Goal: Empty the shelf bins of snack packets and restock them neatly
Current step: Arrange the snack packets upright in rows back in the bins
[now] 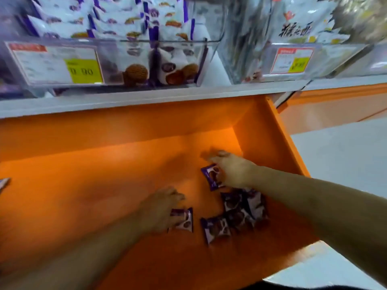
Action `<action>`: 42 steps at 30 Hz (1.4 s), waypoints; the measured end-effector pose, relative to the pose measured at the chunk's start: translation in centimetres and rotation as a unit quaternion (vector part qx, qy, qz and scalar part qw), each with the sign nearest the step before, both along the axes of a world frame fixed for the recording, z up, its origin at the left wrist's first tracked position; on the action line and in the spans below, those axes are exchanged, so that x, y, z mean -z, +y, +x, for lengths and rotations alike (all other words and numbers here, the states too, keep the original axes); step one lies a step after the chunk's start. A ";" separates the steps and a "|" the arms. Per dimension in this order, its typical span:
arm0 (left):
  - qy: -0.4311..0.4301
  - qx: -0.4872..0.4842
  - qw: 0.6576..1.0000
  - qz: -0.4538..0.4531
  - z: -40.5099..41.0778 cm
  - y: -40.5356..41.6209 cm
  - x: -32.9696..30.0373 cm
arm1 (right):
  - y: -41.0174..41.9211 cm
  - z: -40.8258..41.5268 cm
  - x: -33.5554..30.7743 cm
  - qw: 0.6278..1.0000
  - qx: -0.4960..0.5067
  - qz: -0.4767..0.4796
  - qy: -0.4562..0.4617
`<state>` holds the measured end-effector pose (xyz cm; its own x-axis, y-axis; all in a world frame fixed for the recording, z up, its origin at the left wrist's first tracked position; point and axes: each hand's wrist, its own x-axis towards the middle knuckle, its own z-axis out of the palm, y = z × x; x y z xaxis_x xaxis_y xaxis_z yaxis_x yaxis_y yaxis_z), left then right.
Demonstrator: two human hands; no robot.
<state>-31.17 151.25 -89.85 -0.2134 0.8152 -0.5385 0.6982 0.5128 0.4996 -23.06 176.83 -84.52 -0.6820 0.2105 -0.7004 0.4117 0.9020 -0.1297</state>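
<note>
Several purple snack packets (245, 212) lie in a loose pile at the right of an open orange drawer (83, 185). My right hand (231, 170) pinches one purple packet (212, 177) lifted off the drawer floor beside the pile. My left hand (161, 208) lies over another purple packet (184, 219) on the drawer floor, fingers curled on its left edge. A further packet (215, 229) lies between the left hand and the pile. Above the drawer a clear shelf bin (62, 82) holds white and purple packets (134, 28) stacked inside.
A second clear bin (293, 65) with other packets stands on the shelf at the right. Each bin carries a price label with a yellow tag (84, 71). A packet edge (4, 183) shows at the drawer's far left. Grey floor (339, 155) lies to the right.
</note>
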 end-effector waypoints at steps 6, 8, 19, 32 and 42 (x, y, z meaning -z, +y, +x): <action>-0.026 -0.016 0.999 0.015 0.8 -0.1 2.4 | -0.9 0.3 4.1 0.998 0.034 0.033 -0.035; -0.070 -0.073 0.995 0.010 0.4 -0.3 2.0 | -1.5 0.9 4.2 0.997 0.037 0.041 -0.051; -0.232 -0.357 0.895 0.135 -5.0 -4.8 -12.8 | -4.3 -1.7 -8.3 0.940 0.217 -0.187 0.184; -0.239 -0.490 0.739 0.395 -7.7 -11.6 -34.6 | -16.4 -6.0 -30.3 0.827 0.224 -0.349 0.380; -0.098 -0.412 0.809 0.407 -10.8 -12.6 -34.6 | -19.0 -9.2 -29.0 0.793 0.265 -0.343 0.428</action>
